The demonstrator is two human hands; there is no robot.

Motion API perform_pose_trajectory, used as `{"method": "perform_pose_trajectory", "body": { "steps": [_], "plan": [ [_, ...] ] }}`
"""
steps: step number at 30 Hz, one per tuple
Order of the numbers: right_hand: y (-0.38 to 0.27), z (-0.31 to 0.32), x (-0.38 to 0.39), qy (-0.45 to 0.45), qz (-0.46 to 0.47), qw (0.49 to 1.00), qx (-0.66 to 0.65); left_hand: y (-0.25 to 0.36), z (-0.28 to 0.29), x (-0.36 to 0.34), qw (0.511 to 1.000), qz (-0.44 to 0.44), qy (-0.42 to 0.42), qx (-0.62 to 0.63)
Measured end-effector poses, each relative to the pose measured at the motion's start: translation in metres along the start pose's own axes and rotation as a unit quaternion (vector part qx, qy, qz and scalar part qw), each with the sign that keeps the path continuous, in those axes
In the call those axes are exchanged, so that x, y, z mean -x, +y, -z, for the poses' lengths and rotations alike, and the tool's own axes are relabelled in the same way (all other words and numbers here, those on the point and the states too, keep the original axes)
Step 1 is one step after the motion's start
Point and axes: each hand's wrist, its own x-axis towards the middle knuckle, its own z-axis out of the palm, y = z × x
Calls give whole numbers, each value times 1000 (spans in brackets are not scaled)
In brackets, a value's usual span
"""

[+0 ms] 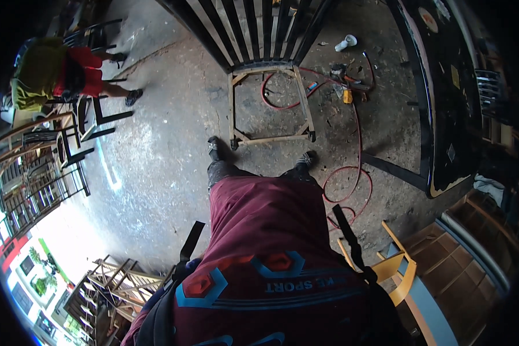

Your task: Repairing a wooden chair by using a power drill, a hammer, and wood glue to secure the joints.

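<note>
Neither my left hand nor my right hand can be seen; my maroon-shirted torso and my two feet fill the lower middle. Just beyond my feet stands a chair with a dark slatted back (251, 34) and an open wooden seat frame (271, 137) with no panel on it. A red hose (358, 132) runs over the concrete floor to the right of the chair, in loops. A tool with a yellow part (347, 96) lies on it near the chair, and a white cone-shaped object (345, 42) lies farther back.
A person in red shorts (85, 71) is at the upper left, among dark chair frames (106, 118). A large black panel (447, 109) stands on the right. Wooden cabinets (455, 265) and a yellow wooden piece (398, 274) are at lower right, stacked wooden frames (118, 277) at lower left.
</note>
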Motion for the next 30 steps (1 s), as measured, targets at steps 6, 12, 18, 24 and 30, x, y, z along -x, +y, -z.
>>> {"method": "perform_pose_trajectory", "body": {
  "steps": [6,12,18,24,30],
  "plan": [
    [-91,138,-34,-15,11,999,40,73,2,-16,997,-42,24,54],
    [-131,193,-64,-9,45,996,71,83,91,-7,996,-19,-5,90],
    [-178,153,-68,12,68,995,69,19,97,-107,928,-16,367,-55],
    [-147,88,-10,118,44,990,63,6,56,-71,991,16,105,-76],
    [-61,336,-58,-14,-291,944,-157,164,196,-235,911,88,34,-401]
  ]
}}
